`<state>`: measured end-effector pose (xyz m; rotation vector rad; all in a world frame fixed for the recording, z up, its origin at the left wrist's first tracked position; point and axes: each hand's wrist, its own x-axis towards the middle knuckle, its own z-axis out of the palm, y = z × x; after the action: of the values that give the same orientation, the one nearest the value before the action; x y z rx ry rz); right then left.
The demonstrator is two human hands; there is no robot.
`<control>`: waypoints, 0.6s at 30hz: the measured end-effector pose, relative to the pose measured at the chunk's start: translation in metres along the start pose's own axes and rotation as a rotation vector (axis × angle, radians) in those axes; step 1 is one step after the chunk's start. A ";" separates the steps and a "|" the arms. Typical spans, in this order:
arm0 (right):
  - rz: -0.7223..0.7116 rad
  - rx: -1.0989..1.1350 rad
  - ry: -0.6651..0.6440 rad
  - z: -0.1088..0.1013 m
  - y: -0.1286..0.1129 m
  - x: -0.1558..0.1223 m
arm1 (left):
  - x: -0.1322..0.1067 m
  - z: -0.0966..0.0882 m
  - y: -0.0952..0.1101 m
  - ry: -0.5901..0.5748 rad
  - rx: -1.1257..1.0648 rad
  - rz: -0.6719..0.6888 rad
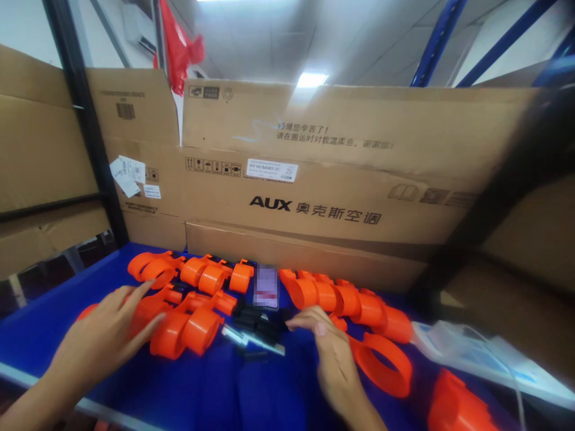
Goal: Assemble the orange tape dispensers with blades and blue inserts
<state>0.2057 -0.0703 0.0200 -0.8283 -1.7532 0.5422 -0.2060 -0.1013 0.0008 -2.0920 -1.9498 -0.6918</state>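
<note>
Left grip [110,323] stands wide, thumb and forefinger spread, with nothing seen in its grasp; it hangs over the front cluster of orange rings [200,329] on the left of the blue bench [45,317], and whether a fingertip touches one is too blurred to tell. Right grip [330,344], right of centre, is half curled, thumb close to the bent fingers, near the black parts [256,323]; I cannot tell whether anything small is pinched there. Judging from this, the step in hand is a reach among the rings; lifting one calls for thumb and forefinger to close round a band without knocking its close-set neighbours.

From left to right the rings look alike: glossy, smooth, bright orange, with wide curved bands, some beside black ends. Past the left rows come a phone [266,286] and, nearer, the black parts with a silvery metal piece [234,336]; then another row, packed side by side. One larger loop [381,375] lies beyond the right grip, its opening showing, and a blurred orange stack [458,401] sits nearer than a clear plastic bag [471,344].
</note>
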 end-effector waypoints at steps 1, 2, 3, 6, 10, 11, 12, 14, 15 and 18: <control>-0.003 -0.002 0.004 0.000 0.001 0.000 | 0.001 -0.002 0.002 -0.015 0.047 0.117; -0.007 -0.004 0.009 -0.001 0.002 0.000 | 0.003 -0.003 0.005 -0.050 0.076 0.240; -0.012 -0.008 0.011 -0.002 0.003 0.000 | 0.004 -0.003 0.007 -0.095 0.087 0.352; -0.027 -0.011 0.018 -0.003 0.005 -0.001 | 0.006 0.000 0.014 -0.195 0.059 0.511; -0.031 -0.001 0.039 -0.003 0.005 -0.001 | 0.007 0.004 0.016 -0.200 -0.023 0.506; -0.031 -0.004 0.039 -0.003 0.004 -0.001 | 0.008 0.004 0.015 -0.190 -0.036 0.502; -0.032 -0.008 0.038 -0.003 0.004 -0.001 | 0.010 0.002 0.014 -0.174 -0.038 0.495; -0.036 -0.010 0.030 -0.003 0.003 -0.001 | 0.015 -0.003 0.011 -0.142 -0.015 0.487; -0.037 -0.009 0.027 -0.003 0.002 -0.001 | 0.019 -0.006 0.010 -0.125 0.004 0.485; -0.036 -0.009 0.019 -0.004 0.000 -0.001 | 0.031 -0.018 0.015 -0.069 0.043 0.507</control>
<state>0.2094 -0.0713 0.0201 -0.8047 -1.7507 0.5013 -0.1942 -0.0839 0.0334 -2.4614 -1.3493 -0.4694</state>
